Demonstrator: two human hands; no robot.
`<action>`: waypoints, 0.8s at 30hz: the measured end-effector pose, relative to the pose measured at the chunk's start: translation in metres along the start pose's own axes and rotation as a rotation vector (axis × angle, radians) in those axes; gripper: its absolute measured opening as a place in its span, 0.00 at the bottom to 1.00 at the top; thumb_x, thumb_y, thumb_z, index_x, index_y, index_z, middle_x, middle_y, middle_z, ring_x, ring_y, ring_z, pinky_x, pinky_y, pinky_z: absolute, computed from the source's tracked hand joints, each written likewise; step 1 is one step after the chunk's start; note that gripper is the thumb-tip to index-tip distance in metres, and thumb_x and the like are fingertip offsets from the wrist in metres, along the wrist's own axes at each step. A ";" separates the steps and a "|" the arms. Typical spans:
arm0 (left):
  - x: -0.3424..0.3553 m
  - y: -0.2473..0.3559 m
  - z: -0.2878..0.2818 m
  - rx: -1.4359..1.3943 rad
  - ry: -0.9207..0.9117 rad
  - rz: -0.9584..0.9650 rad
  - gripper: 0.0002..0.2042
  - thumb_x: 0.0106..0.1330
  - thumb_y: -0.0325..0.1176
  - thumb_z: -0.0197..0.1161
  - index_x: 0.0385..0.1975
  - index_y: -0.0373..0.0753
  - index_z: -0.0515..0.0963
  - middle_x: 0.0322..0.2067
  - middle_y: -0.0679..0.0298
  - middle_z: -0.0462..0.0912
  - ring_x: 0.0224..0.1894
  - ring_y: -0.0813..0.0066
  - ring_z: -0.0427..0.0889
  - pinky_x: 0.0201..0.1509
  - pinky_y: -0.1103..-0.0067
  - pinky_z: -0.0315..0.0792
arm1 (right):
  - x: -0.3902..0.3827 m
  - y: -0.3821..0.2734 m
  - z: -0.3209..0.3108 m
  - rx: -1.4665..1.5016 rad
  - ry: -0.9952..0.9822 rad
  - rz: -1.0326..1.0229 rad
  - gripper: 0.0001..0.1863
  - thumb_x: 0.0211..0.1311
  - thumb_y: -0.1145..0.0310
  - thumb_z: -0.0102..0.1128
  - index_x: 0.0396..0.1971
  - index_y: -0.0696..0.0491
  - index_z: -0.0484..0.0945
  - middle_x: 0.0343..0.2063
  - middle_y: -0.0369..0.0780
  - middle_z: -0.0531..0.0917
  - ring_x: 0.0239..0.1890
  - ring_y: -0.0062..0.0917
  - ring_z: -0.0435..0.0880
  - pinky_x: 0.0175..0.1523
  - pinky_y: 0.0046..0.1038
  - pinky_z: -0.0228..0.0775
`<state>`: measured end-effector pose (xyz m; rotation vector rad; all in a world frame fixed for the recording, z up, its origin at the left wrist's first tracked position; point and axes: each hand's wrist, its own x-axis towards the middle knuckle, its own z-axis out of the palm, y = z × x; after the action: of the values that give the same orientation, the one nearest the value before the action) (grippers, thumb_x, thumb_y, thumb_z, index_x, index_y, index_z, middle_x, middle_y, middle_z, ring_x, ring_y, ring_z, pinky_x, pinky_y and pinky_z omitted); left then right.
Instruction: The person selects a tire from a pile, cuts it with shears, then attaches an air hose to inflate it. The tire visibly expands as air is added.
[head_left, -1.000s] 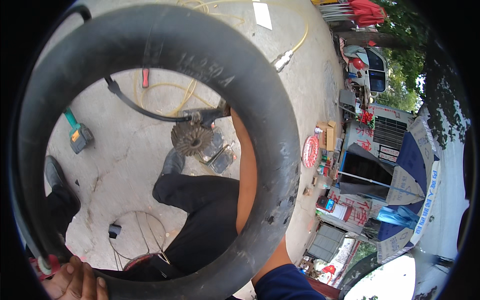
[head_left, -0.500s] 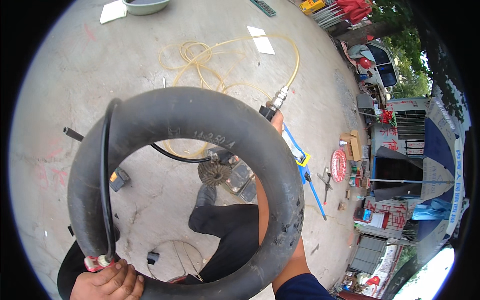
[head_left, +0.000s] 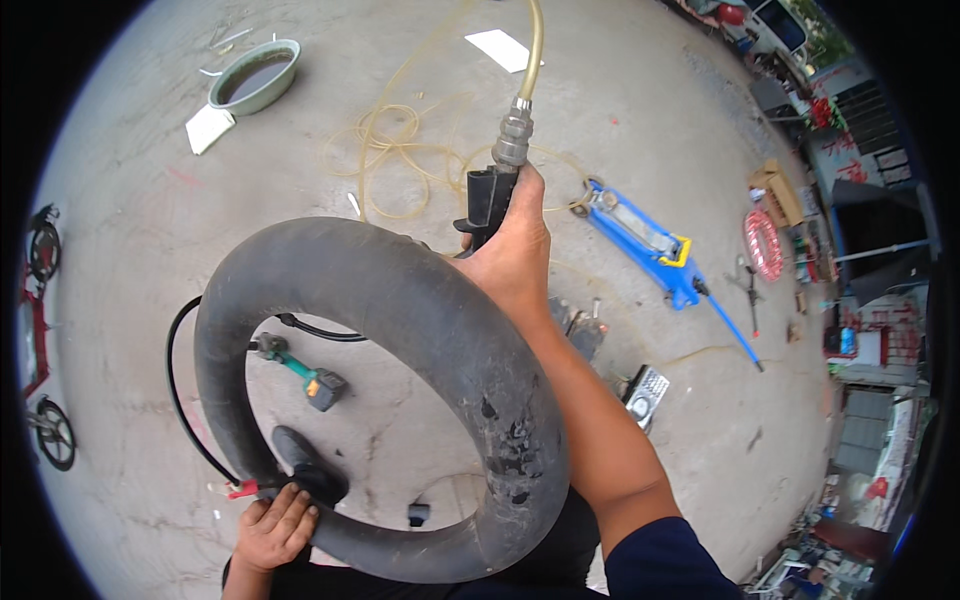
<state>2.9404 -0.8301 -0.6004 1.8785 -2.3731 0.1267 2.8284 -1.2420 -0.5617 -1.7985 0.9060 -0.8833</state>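
Note:
A fat black rubber inner tube (head_left: pixel 345 265) is held up in front of me, tilted. My left hand (head_left: pixel 276 528) grips its lower left part, fingers curled over it. Beside those fingers is a red clip-on air chuck (head_left: pixel 242 489) at the end of a thin black hose (head_left: pixel 176 375), which loops outside the tube's left side. Past the tube's upper right edge, my right hand (head_left: pixel 515 240) is closed round a black inflator gun (head_left: pixel 488 200). A metal coupling (head_left: pixel 514 132) joins the gun to a yellowish air hose (head_left: pixel 537 45). Some right fingers are hidden.
A blue floor jack (head_left: pixel 640 245) lies to the right. A green cordless tool (head_left: pixel 305 378) is on the ground, seen through the tube. A basin of dark water (head_left: pixel 258 78) stands far left, near a white sheet (head_left: pixel 209 129). Coiled hose (head_left: pixel 395 155) lies ahead.
The inner tube has tilted, and the right hand with the inflator gun now shows beyond its edge. The black hose has swung outward to the left. The whole view has shifted.

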 end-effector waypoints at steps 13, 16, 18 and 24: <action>0.004 0.004 0.018 0.162 -0.044 0.006 0.13 0.67 0.34 0.57 0.51 0.46 0.75 0.50 0.66 0.84 0.55 0.71 0.83 0.46 0.74 0.68 | -0.025 -0.028 -0.021 0.020 0.085 -0.255 0.62 0.32 0.59 0.91 0.66 0.58 0.56 0.40 0.41 0.79 0.38 0.25 0.81 0.44 0.30 0.79; 0.002 0.005 0.019 0.196 -0.044 0.002 0.13 0.67 0.34 0.58 0.51 0.46 0.76 0.50 0.66 0.85 0.54 0.72 0.83 0.45 0.75 0.67 | -0.035 -0.035 -0.036 0.001 0.018 -0.254 0.59 0.38 0.59 0.86 0.66 0.61 0.53 0.41 0.46 0.81 0.39 0.33 0.84 0.46 0.33 0.79; 0.001 0.005 0.019 0.228 -0.025 -0.003 0.14 0.67 0.34 0.58 0.51 0.47 0.76 0.49 0.67 0.85 0.54 0.73 0.83 0.45 0.76 0.66 | -0.039 -0.038 -0.039 0.059 -0.006 -0.213 0.59 0.38 0.59 0.87 0.65 0.63 0.54 0.42 0.45 0.80 0.41 0.30 0.84 0.47 0.31 0.79; -0.006 0.004 0.018 0.271 0.008 -0.017 0.14 0.66 0.35 0.58 0.51 0.49 0.76 0.49 0.69 0.85 0.53 0.75 0.83 0.47 0.77 0.65 | -0.050 -0.044 -0.043 0.154 -0.023 -0.351 0.66 0.30 0.69 0.89 0.69 0.63 0.49 0.40 0.36 0.69 0.37 0.17 0.72 0.49 0.22 0.70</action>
<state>2.9368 -0.8259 -0.6191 2.0017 -2.4379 0.4755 2.7767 -1.2022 -0.5159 -1.8571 0.4978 -1.1173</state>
